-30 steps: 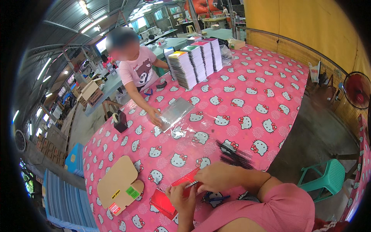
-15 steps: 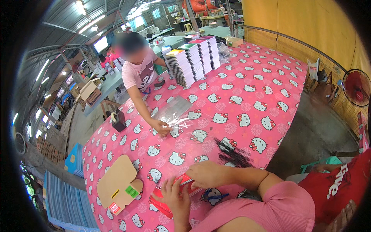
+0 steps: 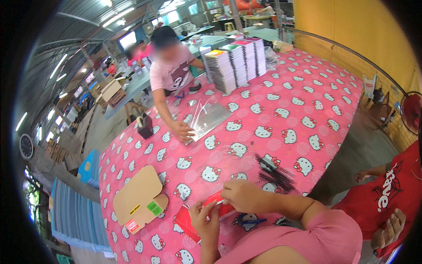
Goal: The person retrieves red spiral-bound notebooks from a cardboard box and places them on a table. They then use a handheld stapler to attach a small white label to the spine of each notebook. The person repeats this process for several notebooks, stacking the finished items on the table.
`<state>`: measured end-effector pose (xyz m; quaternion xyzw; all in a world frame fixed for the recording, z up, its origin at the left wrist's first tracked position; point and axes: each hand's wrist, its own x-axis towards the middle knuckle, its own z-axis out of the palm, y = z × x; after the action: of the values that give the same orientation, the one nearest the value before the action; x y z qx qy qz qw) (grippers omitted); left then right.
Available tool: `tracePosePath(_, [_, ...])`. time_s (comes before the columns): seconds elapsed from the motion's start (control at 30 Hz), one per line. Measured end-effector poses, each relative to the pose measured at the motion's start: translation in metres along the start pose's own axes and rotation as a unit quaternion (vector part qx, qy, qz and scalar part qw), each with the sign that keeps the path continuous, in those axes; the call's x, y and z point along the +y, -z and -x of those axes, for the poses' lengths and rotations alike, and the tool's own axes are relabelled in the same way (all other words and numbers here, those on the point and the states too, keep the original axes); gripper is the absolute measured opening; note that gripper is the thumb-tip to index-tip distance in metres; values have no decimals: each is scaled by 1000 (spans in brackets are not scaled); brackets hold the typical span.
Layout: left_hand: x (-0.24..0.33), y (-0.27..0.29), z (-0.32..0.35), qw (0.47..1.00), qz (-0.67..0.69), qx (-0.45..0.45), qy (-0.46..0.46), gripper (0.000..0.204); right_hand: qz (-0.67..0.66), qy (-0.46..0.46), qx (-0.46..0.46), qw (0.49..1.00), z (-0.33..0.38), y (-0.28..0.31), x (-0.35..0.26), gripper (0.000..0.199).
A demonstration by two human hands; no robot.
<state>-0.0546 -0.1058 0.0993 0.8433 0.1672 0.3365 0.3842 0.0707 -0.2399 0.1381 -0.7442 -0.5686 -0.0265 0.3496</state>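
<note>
At the near edge of the pink table, my left hand [image 3: 206, 220] pinches a red cover [image 3: 214, 199] with pale print, its thumb and fingers closed on the edge. My right hand [image 3: 239, 196] has its fingers curled down on the same cover's right end, and its fingertips are partly hidden. Beneath both hands lies a flat red piece [image 3: 187, 224]; I cannot tell whether it is joined to the cover. Black spiral binding coils [image 3: 275, 173] lie in a bundle beyond my right hand. Close to my right forearm is a blue pen [image 3: 252, 221].
Left of my hands lies a cut brown cardboard piece [image 3: 138, 198] with stickers. Across the table, a person's hand [image 3: 183, 131] touches a clear plastic sheet [image 3: 211, 121]. Behind stand stacks of spiral notebooks [image 3: 222, 72] and a tape dispenser [image 3: 144, 126]. A person in red [image 3: 382, 198] stands at right.
My left hand's spread fingers have closed on the red cover. Across the table, the plastic sheet's near edge has moved back with the other person's hand. More of the person in red shows.
</note>
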Motion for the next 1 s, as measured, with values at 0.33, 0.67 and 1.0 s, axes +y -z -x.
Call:
tracePosePath(0.33, [5, -6, 2, 999, 18, 17, 22, 32, 15, 19, -6, 1000, -3, -5, -4, 13])
tracePosePath(0.67, [-7, -5, 1, 999, -21, 42, 9, 24, -7, -17, 14, 1000, -2, 34, -16, 41])
tracePosePath(1.0, [-11, -5, -3, 999, -20, 40, -10, 21, 304, -397, 84, 862, 159, 215, -86, 54])
